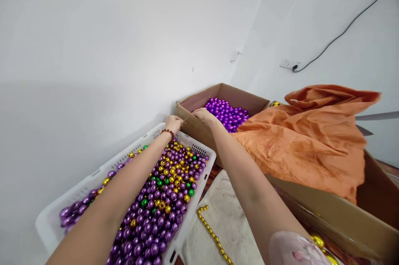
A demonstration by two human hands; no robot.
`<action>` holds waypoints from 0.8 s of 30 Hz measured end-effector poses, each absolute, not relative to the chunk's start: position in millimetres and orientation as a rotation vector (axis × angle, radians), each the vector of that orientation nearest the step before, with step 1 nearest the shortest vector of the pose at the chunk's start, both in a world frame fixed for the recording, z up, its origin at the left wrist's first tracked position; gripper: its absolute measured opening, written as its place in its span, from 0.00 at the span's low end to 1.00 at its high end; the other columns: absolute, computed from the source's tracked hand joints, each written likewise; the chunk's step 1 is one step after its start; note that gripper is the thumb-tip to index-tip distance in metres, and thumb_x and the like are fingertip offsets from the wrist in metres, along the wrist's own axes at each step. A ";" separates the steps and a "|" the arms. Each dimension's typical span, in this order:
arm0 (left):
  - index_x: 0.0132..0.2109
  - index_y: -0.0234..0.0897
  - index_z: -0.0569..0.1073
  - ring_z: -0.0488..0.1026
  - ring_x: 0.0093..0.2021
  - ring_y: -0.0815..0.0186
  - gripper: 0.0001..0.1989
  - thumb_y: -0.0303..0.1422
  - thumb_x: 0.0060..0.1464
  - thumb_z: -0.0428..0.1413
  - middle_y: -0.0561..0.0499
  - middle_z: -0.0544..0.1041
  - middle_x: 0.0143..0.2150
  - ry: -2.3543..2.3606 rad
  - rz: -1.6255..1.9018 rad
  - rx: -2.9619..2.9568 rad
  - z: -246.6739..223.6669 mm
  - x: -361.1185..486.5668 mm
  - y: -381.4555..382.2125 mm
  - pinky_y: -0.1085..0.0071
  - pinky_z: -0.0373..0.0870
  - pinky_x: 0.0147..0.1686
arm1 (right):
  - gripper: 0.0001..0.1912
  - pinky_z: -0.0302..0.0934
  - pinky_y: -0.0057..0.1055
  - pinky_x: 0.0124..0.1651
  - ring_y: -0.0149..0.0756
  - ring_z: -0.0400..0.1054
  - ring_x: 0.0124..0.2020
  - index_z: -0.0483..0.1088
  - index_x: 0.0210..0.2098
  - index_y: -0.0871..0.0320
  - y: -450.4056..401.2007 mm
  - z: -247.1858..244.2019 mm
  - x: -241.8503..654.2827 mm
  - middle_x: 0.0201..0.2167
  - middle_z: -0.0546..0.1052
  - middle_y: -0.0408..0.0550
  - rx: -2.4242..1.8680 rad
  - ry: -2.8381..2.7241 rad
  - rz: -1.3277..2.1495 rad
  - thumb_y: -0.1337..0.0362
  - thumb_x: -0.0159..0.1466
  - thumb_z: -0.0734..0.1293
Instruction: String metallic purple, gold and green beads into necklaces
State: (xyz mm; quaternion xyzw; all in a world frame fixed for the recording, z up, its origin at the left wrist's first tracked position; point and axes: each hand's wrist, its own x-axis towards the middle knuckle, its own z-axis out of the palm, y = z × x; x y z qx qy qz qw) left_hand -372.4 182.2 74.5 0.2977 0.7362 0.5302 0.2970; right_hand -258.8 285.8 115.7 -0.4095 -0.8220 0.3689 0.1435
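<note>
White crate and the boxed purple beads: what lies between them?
Head view: the cardboard box's wall stands between the white crate and boxed purple beads, with the right hand at its rim.

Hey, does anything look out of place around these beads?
Yes: one string of gold beads lies alone on the pale surface beside the white crate, apart from the piled beads inside it. The orange sheet also sprawls crumpled over a cardboard box.

No text, label, brand, number or sign can be read anywhere in this view.
</note>
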 end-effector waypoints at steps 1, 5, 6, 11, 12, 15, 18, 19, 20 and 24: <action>0.26 0.33 0.74 0.66 0.18 0.71 0.06 0.25 0.51 0.59 0.51 0.71 0.18 1.973 1.409 0.781 73.7 -371.7 184.6 0.76 0.61 0.21 | 0.14 0.69 0.20 0.34 0.34 0.76 0.36 0.82 0.38 0.59 286.8 114.3 -258.8 0.37 0.83 0.48 -1.199 -2.342 1.103 0.74 0.62 0.64; 0.27 0.32 0.74 0.71 0.18 0.68 0.06 0.23 0.52 0.57 0.49 0.74 0.19 1.991 1.391 0.755 72.7 -364.7 194.8 0.75 0.66 0.21 | 0.10 0.68 0.22 0.30 0.37 0.77 0.33 0.81 0.39 0.59 283.6 115.9 -256.4 0.35 0.83 0.49 -1.306 -2.269 1.211 0.68 0.64 0.66; 0.27 0.32 0.74 0.72 0.19 0.68 0.06 0.22 0.51 0.57 0.49 0.74 0.19 1.994 1.388 0.750 72.4 -363.2 197.2 0.75 0.67 0.21 | 0.09 0.68 0.23 0.29 0.38 0.77 0.32 0.81 0.39 0.59 281.8 117.4 -256.1 0.35 0.83 0.50 -1.338 -2.257 1.228 0.66 0.65 0.67; 0.28 0.31 0.74 0.75 0.20 0.66 0.05 0.21 0.49 0.59 0.48 0.75 0.18 2.013 1.389 0.715 70.4 -362.7 204.7 0.76 0.68 0.23 | 0.11 0.67 0.26 0.27 0.41 0.76 0.29 0.80 0.38 0.61 278.7 122.4 -257.1 0.29 0.82 0.53 -1.446 -2.238 1.290 0.60 0.65 0.69; 0.28 0.31 0.74 0.75 0.21 0.65 0.05 0.20 0.49 0.60 0.48 0.75 0.18 2.011 1.388 0.708 70.1 -363.3 205.3 0.75 0.69 0.23 | 0.11 0.67 0.27 0.28 0.41 0.76 0.28 0.80 0.38 0.61 279.8 122.4 -257.3 0.29 0.81 0.52 -1.452 -2.242 1.298 0.61 0.65 0.68; 0.29 0.32 0.74 0.77 0.22 0.64 0.05 0.20 0.49 0.60 0.49 0.74 0.17 1.993 1.398 0.687 69.0 -364.0 206.0 0.75 0.70 0.24 | 0.10 0.67 0.28 0.30 0.41 0.76 0.28 0.80 0.38 0.61 284.5 120.6 -257.4 0.28 0.81 0.53 -1.451 -2.264 1.317 0.63 0.65 0.67; 0.30 0.33 0.73 0.77 0.23 0.65 0.06 0.19 0.49 0.61 0.49 0.75 0.20 1.973 1.438 0.668 68.0 -362.6 205.2 0.76 0.69 0.24 | 0.11 0.67 0.29 0.30 0.42 0.76 0.27 0.80 0.37 0.61 288.9 117.6 -257.4 0.28 0.81 0.53 -1.437 -2.290 1.326 0.63 0.65 0.66; 0.30 0.33 0.72 0.77 0.23 0.65 0.07 0.19 0.49 0.61 0.50 0.76 0.21 1.964 1.455 0.664 67.8 -361.9 204.6 0.77 0.69 0.24 | 0.11 0.67 0.29 0.29 0.42 0.76 0.27 0.80 0.37 0.61 290.1 116.5 -257.5 0.28 0.81 0.53 -1.431 -2.297 1.324 0.63 0.65 0.66; 0.30 0.33 0.72 0.77 0.23 0.66 0.07 0.19 0.48 0.61 0.50 0.76 0.22 1.953 1.472 0.661 67.8 -361.2 203.9 0.77 0.69 0.24 | 0.11 0.67 0.29 0.29 0.41 0.76 0.28 0.80 0.37 0.61 291.1 115.6 -257.7 0.28 0.81 0.52 -1.423 -2.304 1.319 0.62 0.64 0.66; 0.31 0.32 0.71 0.78 0.25 0.66 0.07 0.19 0.50 0.60 0.48 0.77 0.25 1.866 1.519 0.654 68.4 -358.5 200.0 0.78 0.69 0.24 | 0.12 0.66 0.26 0.27 0.40 0.76 0.29 0.81 0.37 0.61 294.5 113.0 -258.6 0.29 0.81 0.52 -1.378 -2.335 1.270 0.62 0.64 0.66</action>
